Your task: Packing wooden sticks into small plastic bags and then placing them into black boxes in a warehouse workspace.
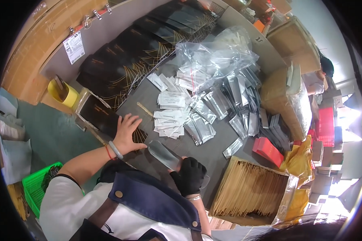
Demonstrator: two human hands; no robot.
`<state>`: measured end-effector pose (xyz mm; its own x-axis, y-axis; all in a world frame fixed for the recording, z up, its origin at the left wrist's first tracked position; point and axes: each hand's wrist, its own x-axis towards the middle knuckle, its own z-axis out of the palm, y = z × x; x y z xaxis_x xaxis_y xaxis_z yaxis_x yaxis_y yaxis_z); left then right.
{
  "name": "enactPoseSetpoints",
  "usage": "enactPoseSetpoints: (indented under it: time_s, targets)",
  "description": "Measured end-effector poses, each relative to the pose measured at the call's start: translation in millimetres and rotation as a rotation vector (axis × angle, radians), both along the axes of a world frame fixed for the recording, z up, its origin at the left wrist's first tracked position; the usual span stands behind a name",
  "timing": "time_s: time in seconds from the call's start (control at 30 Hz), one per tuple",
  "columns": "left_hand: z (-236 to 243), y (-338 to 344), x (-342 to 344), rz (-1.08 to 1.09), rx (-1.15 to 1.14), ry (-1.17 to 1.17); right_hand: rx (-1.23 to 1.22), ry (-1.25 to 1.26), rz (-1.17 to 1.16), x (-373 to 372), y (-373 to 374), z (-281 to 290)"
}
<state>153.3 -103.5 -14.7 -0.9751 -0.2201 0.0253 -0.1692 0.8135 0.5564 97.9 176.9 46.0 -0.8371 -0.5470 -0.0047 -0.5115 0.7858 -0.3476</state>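
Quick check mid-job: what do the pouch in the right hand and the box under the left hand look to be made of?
The pouch in the right hand looks like glossy silver foil or metallised plastic: it mirrors the light. The box under the left hand appears to be black printed cardboard with thin gold lines, probably satin.

Grey worktable (pixel 213 160) over teal floor (pixel 56 132) (glare at right)

grey table (pixel 213 154) under silver pouches (pixel 201 128)
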Motion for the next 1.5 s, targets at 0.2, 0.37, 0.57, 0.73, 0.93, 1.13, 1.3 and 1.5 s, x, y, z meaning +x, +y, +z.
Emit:
enactPoseSetpoints:
  time_s: [0.2, 0.37, 0.57, 0.73, 0.93, 1.13, 1.3, 1.5]
  targets:
    - [3.6, -2.4, -0.1, -0.019, 0.070, -0.012, 0.007, -0.042, 0.073, 3.4, -3.8, 0.1]
    - [5.2, -2.2, 0.0, -0.044, 0.088, -0.025, 0.006, -0.031, 0.079, 4.4, -0.2, 1.0]
    - [4.1, -3.3, 1.1, -0.055, 0.098, -0.016, 0.013, -0.033, 0.074, 5.7, 0.8, 0.5]
    - [1.8, -5.7, 1.7, -0.061, 0.088, -0.024, 0.001, -0.012, 0.078, 5.4, -1.4, 0.8]
    - [10.1, -0.5, 0.0, -0.084, 0.107, -0.051, -0.031, -0.154, 0.133, 5.0, -45.9, -31.1]
    - [9.6, 7.2, -50.0, -0.214, 0.065, 0.048, -0.253, -0.004, 0.137, -0.2, -59.8, -39.6]
    - [1.0, 13.6, -102.3, -0.288, -0.060, 0.195, -0.294, 0.104, -0.183, -16.1, 18.3, -21.0]
    - [3.8, -18.4, -121.0, -0.511, -0.100, 0.007, -0.249, 0.202, -0.575, 6.3, 107.8, -7.5]
